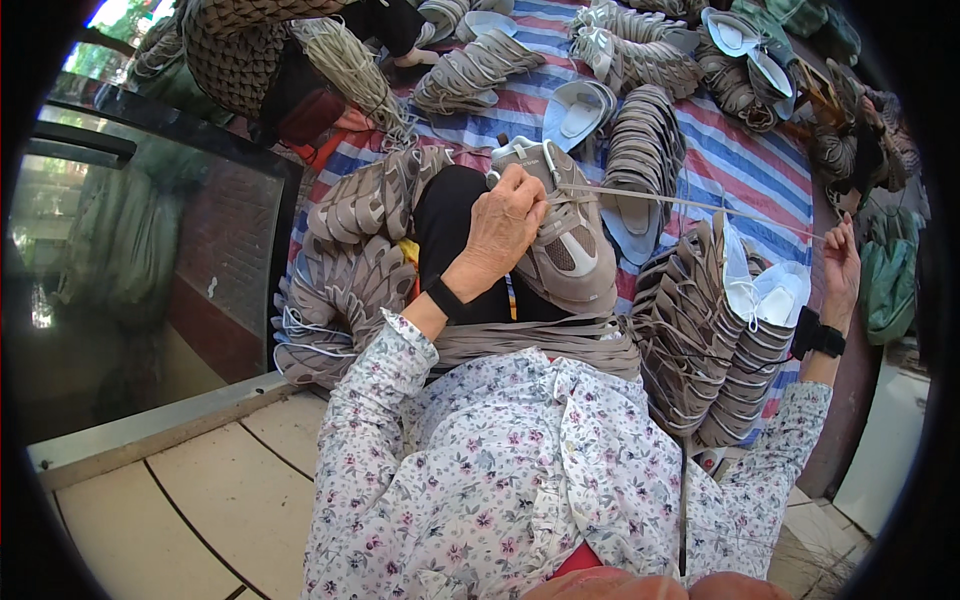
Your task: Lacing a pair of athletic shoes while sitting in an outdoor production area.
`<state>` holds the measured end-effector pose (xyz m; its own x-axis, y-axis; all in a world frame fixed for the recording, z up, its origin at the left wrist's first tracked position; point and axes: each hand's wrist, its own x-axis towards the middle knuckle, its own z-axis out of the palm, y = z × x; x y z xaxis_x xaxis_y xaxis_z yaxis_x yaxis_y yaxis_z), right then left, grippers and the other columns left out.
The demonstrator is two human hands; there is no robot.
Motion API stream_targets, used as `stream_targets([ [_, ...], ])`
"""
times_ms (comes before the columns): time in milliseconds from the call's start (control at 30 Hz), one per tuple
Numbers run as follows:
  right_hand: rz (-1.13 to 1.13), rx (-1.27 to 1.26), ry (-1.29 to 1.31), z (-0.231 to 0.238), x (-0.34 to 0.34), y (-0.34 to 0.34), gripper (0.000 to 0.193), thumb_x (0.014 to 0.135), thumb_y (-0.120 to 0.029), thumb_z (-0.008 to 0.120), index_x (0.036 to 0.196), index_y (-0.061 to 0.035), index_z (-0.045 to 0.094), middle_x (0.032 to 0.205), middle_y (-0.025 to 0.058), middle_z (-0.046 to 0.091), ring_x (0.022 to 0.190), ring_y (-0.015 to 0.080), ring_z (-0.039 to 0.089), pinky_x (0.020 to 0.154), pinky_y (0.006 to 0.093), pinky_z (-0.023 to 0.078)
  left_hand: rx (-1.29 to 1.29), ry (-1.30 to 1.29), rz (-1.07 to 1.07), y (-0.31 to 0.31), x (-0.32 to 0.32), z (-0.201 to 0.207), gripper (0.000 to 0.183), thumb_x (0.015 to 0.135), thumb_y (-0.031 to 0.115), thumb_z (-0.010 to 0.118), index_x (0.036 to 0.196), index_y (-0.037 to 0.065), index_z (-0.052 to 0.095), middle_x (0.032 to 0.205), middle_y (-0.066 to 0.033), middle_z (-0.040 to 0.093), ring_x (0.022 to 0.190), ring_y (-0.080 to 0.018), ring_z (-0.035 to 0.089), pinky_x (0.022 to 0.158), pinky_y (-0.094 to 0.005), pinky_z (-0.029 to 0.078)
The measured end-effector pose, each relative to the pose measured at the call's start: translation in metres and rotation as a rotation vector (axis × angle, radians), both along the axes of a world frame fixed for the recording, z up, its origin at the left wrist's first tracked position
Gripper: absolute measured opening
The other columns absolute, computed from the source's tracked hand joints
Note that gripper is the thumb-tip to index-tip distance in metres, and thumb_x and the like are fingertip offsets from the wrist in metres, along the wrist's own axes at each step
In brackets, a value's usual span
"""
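A taupe sneaker upper (572, 255) with mesh and pale overlays rests on my lap, its toe toward me. My left hand (503, 228) is closed on its upper left side, by the eyelets. From the eyelets a light shoelace (690, 204) runs taut to the right. Its far end is pinched in my right hand (842, 262), raised at arm's length. Across my lap lies a thick bundle of taupe laces (530, 345). Under my left fingers, the shoe's edge is hidden.
Nested stacks of shoe uppers stand at my left (345, 290) and right (700, 330). More stacks (645, 150) lie on a striped sheet (735, 165). A glass door (140, 240) is at far left. Another person's hand (415, 58) shows at the top, near hanging laces (350, 75).
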<state>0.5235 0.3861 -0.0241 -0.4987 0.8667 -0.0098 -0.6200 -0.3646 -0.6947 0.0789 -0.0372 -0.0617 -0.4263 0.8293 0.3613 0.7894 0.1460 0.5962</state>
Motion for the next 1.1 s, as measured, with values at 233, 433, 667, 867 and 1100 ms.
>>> stream_targets([
  [233, -0.1, -0.022, -0.172, -0.032, 0.034, 0.021, 0.028, 0.099, -0.005, 0.059, 0.126, 0.0042, 0.054, 0.085, 0.0033, 0.05, 0.074, 0.0121, 0.046, 0.064, 0.0253, 0.042, 0.043, -0.191, -0.022, 0.002, 0.001, -0.005, 0.012, 0.09, 0.0, 0.062, 0.092, -0.001, 0.05, 0.08, -0.0111, 0.059, 0.059, -0.0213, 0.065, 0.055, -0.0328, 0.052],
  [433, -0.133, -0.023, -0.264, -0.041, 0.004, 0.015, 0.021, 0.099, -0.01, 0.062, 0.118, 0.0009, 0.06, 0.09, 0.003, 0.059, 0.076, 0.0113, 0.054, 0.067, 0.0234, 0.047, 0.049, -0.396, -0.053, -0.003, -0.004, 0.011, 0.013, 0.089, 0.001, 0.063, 0.097, -0.002, 0.054, 0.069, -0.0071, 0.06, 0.059, -0.0138, 0.064, 0.054, -0.0267, 0.051],
  [667, -0.079, 0.148, -0.477, -0.041, -0.046, -0.021, 0.018, 0.098, -0.014, 0.065, 0.112, -0.0039, 0.066, 0.095, 0.0029, 0.069, 0.084, 0.0109, 0.066, 0.07, 0.02, 0.052, -0.093, -0.249, -0.196, -0.015, -0.012, 0.019, 0.025, 0.077, 0.001, 0.07, 0.1, -0.001, 0.06, 0.074, -0.0057, 0.057, 0.064, -0.0127, 0.059, 0.06, -0.0264, 0.049],
  [867, 0.198, 0.468, -0.832, -0.009, -0.182, -0.134, 0.021, 0.094, -0.016, 0.069, 0.112, -0.0038, 0.07, 0.088, 0.0013, 0.068, 0.077, 0.0067, 0.062, 0.068, 0.0204, 0.05, 0.081, -0.179, 0.02, -0.032, -0.015, 0.021, 0.013, 0.082, -0.001, 0.065, 0.094, -0.002, 0.063, 0.073, -0.0094, 0.06, 0.063, -0.0185, 0.061, 0.057, -0.03, 0.048],
  [1100, 0.482, 0.656, -0.742, -0.011, -0.289, -0.232, 0.013, 0.091, -0.003, 0.066, 0.102, 0.0019, 0.073, 0.076, 0.0009, 0.066, 0.066, 0.0064, 0.059, 0.061, 0.02, 0.048, 0.271, -0.986, 0.304, -0.073, -0.049, 0.025, 0.017, 0.098, 0.012, 0.06, 0.1, -0.002, 0.07, 0.075, 0.0015, 0.063, 0.06, -0.0043, 0.056, 0.053, -0.0175, 0.043],
])
